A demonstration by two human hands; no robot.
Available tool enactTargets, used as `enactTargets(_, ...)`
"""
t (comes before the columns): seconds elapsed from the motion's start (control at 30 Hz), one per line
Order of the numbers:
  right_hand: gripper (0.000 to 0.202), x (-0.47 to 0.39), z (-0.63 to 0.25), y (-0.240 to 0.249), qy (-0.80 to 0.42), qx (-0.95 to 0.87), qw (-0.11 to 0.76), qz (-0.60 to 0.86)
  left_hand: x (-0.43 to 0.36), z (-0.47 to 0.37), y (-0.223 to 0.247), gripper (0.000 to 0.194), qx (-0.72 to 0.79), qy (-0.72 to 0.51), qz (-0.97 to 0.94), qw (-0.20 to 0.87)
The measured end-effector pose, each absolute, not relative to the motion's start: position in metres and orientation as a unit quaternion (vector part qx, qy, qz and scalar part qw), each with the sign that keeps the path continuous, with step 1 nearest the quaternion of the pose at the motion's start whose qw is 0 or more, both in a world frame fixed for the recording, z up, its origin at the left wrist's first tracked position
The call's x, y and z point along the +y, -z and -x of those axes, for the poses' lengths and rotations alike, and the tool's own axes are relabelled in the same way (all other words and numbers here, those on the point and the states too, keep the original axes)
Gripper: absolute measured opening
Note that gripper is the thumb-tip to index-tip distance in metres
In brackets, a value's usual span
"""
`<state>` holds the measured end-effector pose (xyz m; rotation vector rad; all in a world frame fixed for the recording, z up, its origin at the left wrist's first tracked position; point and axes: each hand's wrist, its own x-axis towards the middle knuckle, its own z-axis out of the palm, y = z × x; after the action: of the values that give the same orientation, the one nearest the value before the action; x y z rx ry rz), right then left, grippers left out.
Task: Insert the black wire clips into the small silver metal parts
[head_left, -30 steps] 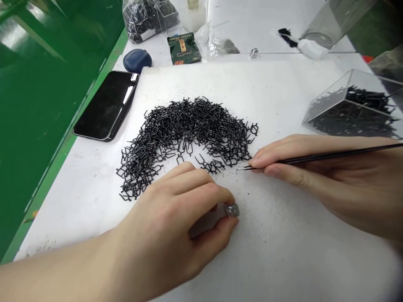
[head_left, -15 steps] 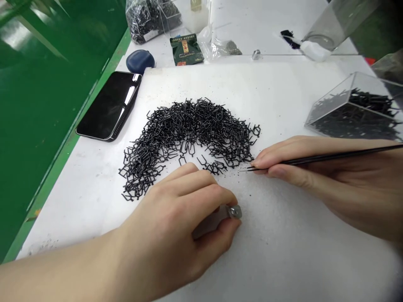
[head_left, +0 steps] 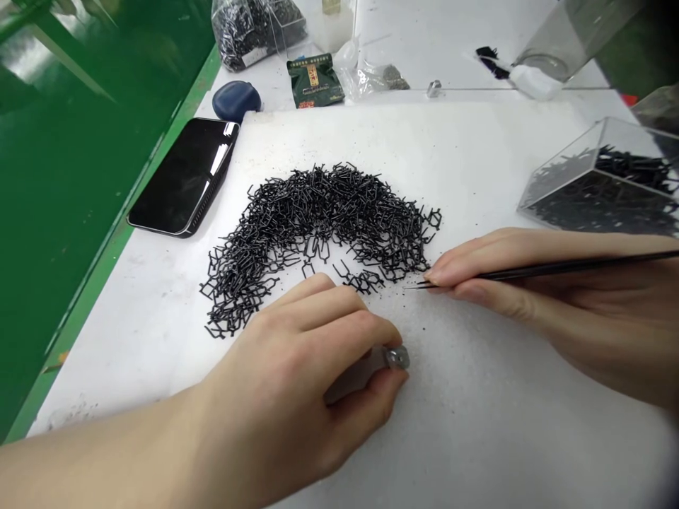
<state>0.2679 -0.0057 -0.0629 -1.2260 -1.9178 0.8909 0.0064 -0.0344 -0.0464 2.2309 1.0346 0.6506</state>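
Observation:
Between the thumb and index finger of my left hand [head_left: 318, 375] is a small grey metal block [head_left: 397, 358] with a hole in the face that shows. The rest of the block is hidden by the fingers. My right hand [head_left: 552, 304] pinches a pair of thin black tweezers [head_left: 509, 274], their fine tips pointing left. Those tips hover or rest near the right end of a curved heap of small black forked pieces [head_left: 329, 201]; which of the two I cannot tell. Some loose forked pieces [head_left: 363, 279] lie just beyond my left fingers.
A phone [head_left: 183, 173] and a dark blue rounded case [head_left: 236, 100] lie at the left edge. A clear box of black pieces [head_left: 594, 180] stands at the right. Behind are a green packet [head_left: 315, 81], a bag of black parts [head_left: 249, 35] and a small metal block [head_left: 433, 88].
Both hands keep nearly the same pose and grip. The whole view has shifted very slightly; the heap looks unchanged.

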Motion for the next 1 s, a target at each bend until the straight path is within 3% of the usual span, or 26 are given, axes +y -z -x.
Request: enactTargets(1.0, 0.022, -0.0041, -0.2733, 0.0655, -0.391, -0.732, 0.338, 0.445, -0.0348, -0.0078, 0.0449, 0.010, 0.389, -0.235, -0.838, 0.302)
